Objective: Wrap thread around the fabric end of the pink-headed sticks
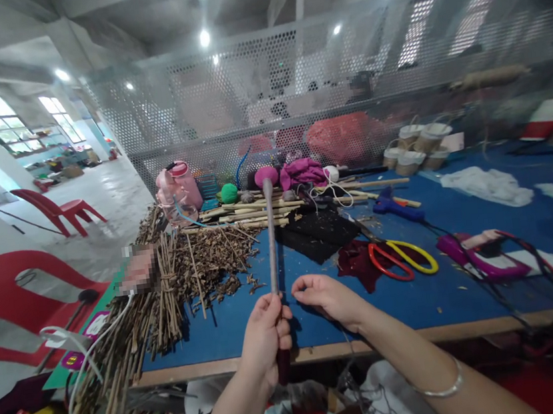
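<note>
Left hand [265, 336] grips a pink-tipped stick [270, 234]; right hand [328, 298] pinches beside it.

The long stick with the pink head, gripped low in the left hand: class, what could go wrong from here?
1. The left hand grips the stick only near its lower end, so its pink head may sway towards the pink jug behind.
2. The scissors lie close to the right hand; a careless reach could catch them.
3. The twig pile seems to overhang the table edge and might snag a sleeve.
</note>
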A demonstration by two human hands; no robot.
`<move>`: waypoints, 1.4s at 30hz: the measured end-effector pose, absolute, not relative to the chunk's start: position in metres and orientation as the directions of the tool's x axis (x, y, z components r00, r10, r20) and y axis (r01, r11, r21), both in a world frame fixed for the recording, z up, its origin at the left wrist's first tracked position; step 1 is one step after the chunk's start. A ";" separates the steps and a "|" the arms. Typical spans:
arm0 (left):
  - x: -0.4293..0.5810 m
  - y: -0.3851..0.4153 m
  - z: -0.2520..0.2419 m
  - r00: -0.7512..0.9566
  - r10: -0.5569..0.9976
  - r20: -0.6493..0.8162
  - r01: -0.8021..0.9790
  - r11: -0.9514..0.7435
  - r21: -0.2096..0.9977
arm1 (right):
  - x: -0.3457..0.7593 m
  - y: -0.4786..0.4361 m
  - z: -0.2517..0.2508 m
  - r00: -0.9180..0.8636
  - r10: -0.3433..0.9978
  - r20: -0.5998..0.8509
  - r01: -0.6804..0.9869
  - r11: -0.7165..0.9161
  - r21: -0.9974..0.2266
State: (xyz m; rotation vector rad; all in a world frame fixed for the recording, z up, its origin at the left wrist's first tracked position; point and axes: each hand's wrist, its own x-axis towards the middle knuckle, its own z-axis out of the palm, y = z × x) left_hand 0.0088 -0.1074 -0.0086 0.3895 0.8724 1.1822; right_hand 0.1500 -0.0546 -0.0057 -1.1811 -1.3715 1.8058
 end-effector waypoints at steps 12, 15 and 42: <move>0.010 -0.103 0.006 0.334 0.786 -0.520 -0.632 0.596 0.495 | 0.151 -0.044 -0.005 -0.571 0.769 -0.289 -0.047 -0.382 -0.923; 0.015 -0.103 0.004 0.341 0.777 -0.528 -0.713 0.580 0.393 | 0.148 -0.045 -0.006 -0.544 0.789 -0.287 -0.027 -0.359 -0.933; -0.021 -0.066 0.003 -0.147 0.989 0.001 0.272 0.039 0.961 | 0.131 -0.008 -0.010 -0.609 0.714 -0.345 -0.132 -0.520 -0.844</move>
